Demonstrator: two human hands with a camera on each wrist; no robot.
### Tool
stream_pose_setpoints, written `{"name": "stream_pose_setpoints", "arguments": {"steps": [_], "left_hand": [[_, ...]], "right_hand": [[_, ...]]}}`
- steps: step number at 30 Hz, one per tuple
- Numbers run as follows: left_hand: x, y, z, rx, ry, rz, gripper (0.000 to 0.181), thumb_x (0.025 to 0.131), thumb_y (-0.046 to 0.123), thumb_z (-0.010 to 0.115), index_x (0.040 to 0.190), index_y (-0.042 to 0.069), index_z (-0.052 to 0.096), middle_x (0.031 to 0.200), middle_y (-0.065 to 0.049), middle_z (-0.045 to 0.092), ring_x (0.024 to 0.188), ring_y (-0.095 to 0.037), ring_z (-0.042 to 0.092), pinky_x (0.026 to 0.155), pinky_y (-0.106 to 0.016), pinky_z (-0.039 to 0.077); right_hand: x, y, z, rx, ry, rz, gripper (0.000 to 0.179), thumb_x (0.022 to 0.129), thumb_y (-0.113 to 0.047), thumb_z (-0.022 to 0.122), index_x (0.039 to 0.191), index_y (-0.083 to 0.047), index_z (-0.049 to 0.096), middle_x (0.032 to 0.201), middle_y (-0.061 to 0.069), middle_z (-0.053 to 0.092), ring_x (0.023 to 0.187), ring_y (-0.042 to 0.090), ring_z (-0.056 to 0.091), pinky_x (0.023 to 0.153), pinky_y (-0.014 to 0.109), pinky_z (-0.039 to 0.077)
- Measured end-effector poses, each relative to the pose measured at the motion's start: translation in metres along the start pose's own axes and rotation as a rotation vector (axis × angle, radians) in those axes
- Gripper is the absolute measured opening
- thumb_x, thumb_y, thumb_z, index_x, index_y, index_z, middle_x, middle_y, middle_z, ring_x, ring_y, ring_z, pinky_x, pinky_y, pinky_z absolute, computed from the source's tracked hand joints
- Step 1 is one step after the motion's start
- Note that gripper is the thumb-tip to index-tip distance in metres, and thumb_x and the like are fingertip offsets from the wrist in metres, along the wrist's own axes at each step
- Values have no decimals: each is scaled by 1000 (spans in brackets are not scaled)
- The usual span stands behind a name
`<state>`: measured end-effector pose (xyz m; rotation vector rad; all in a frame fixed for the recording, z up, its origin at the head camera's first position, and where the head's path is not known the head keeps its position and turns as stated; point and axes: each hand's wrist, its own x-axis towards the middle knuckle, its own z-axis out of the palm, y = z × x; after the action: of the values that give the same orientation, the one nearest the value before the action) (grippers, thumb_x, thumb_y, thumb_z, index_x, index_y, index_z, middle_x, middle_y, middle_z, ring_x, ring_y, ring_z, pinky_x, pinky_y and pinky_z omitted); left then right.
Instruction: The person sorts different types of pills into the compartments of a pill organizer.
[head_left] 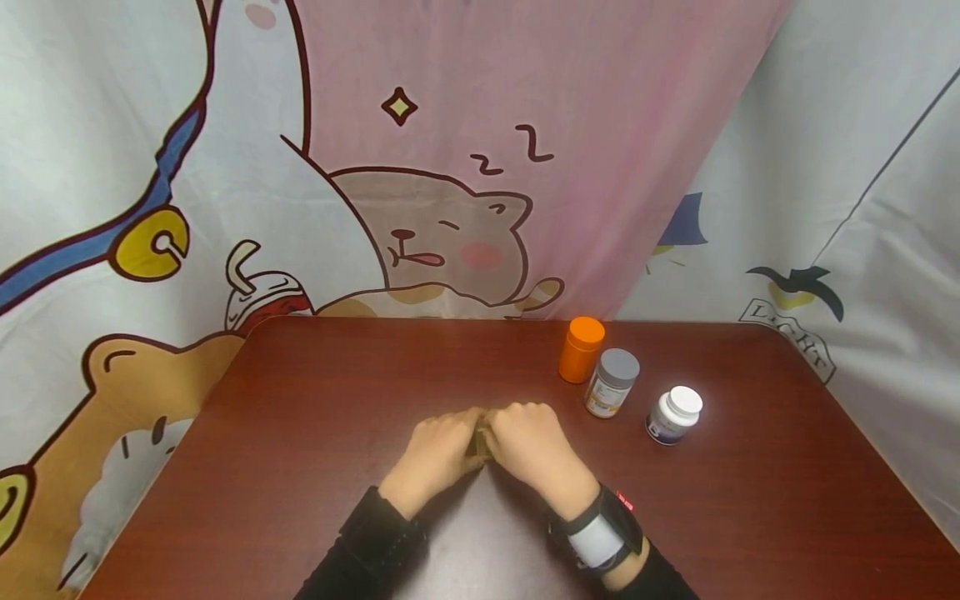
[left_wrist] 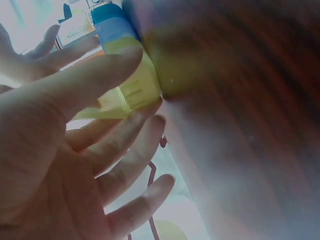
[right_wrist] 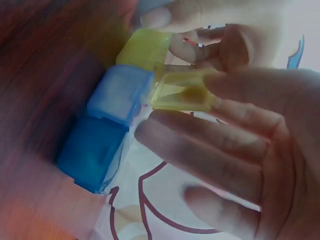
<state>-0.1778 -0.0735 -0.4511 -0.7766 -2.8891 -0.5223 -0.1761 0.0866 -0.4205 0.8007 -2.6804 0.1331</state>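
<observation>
Nearest the viewer, the yellow end of a pill box [right_wrist: 117, 95] in yellow, light blue and dark blue is pinched by the left hand [head_left: 438, 446], its other fingers loosely spread. The yellow lid [right_wrist: 170, 92] stands open and appears to be held at its edge by the right hand [head_left: 534, 443]. Both hands meet above the desk [head_left: 322, 392]; whether the box is rested there cannot be told. In this judgement, the box should be braced firmly and the lid worked gently — its hinge could be strained. Beyond, to the right, a white bottle [head_left: 674, 415], a grey-capped jar [head_left: 611, 383] and an orange bottle [head_left: 581, 352] are noted — all upright.
</observation>
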Motion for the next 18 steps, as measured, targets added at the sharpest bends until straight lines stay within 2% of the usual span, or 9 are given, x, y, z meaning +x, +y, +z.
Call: {"name": "stream_pose_setpoints", "arguments": {"steps": [5,12,18], "left_hand": [[2,-1,-1,-54,-15,-32,59,77,35,80,126,11,61,110,-9,73,95,-28,66,77,-52,57],[3,-1,-2,-28,16,-40,70,76,39,80,132,7,54,107,-12,74,91,-29,67,73,-51,58],[2,1,-2,-29,12,-52,81,74,36,83,138,3,47,100,-9,75,84,-26,67,70,-49,57]], "right_hand": [[5,4,4,9,38,101,17,84,-28,72,75,-14,72,57,6,66,51,27,60,40,43,49],[10,10,12,49,111,190,17,86,-30,71,79,-15,75,62,7,70,51,29,61,39,43,48],[10,17,20,122,101,258,14,85,-25,72,86,-12,76,70,9,74,55,32,63,43,46,51]]}}
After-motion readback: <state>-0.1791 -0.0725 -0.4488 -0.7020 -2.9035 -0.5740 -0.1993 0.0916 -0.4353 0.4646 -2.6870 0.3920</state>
